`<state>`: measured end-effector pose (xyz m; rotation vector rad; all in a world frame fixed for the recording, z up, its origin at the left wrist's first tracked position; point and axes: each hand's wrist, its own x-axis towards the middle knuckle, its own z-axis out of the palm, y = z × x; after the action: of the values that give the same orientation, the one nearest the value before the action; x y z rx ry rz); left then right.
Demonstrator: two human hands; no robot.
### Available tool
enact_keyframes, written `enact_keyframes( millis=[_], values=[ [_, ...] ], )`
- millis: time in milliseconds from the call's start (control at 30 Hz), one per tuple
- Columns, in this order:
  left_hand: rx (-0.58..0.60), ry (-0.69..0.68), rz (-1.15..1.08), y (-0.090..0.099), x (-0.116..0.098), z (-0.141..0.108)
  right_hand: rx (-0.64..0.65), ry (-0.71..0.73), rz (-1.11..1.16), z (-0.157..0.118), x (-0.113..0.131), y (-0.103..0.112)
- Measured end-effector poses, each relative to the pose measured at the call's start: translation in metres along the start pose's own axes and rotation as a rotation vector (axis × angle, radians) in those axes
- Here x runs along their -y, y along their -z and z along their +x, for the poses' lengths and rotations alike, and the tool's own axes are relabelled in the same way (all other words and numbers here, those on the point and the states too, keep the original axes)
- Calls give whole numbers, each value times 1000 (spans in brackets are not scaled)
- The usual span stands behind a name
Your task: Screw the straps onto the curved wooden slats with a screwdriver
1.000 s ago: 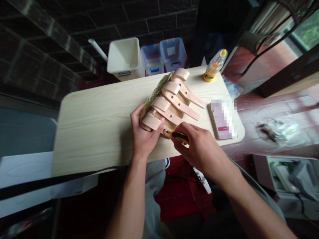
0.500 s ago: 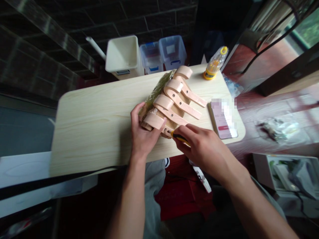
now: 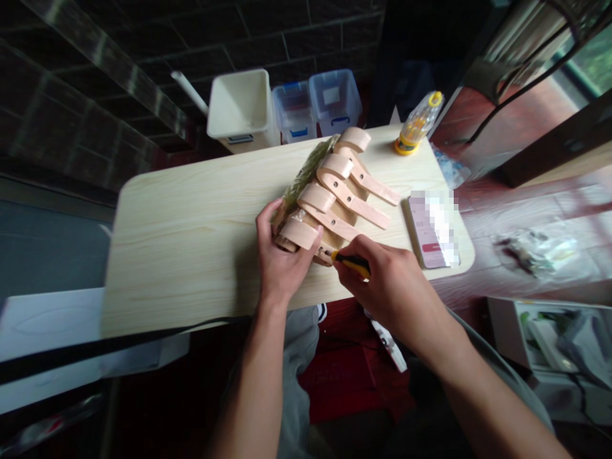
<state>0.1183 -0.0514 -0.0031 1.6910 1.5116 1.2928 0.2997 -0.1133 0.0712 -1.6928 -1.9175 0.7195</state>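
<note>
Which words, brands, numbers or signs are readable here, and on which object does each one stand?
None can be read with certainty.
Smartphone: screen marks are blurred and partly pixelated.
Clear bottle with yellow base: marks on the base are too small.
Right-hand clear box: white patch, no legible writing.

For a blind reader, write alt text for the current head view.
The left hand grips a wooden assembly on a pale table while the right hand holds a yellow-and-black screwdriver at its near end. A phone and a clear, yellow-based container sit to the right.
</note>
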Motion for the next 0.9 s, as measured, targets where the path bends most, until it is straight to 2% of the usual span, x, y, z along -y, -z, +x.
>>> enact_keyframes(
  millis=[200,333,433,600,733,900],
  values=[
    [42,5,-17,2,1,1,75,42,49,-4,-2,9],
    [60,2,-50,2,1,3,129,119,-37,-6,-5,21],
    [46,19,-70,1,3,4,96,182,-128,-6,-6,20],
    [34,46,-46,0,2,3,-33,265,-209,-4,-6,7],
    [19,58,-56,-2,2,2,-36,230,-192,-3,-4,3],
    [13,59,-62,-3,-1,0,-5,69,-103,-2,1,4]
  ],
)
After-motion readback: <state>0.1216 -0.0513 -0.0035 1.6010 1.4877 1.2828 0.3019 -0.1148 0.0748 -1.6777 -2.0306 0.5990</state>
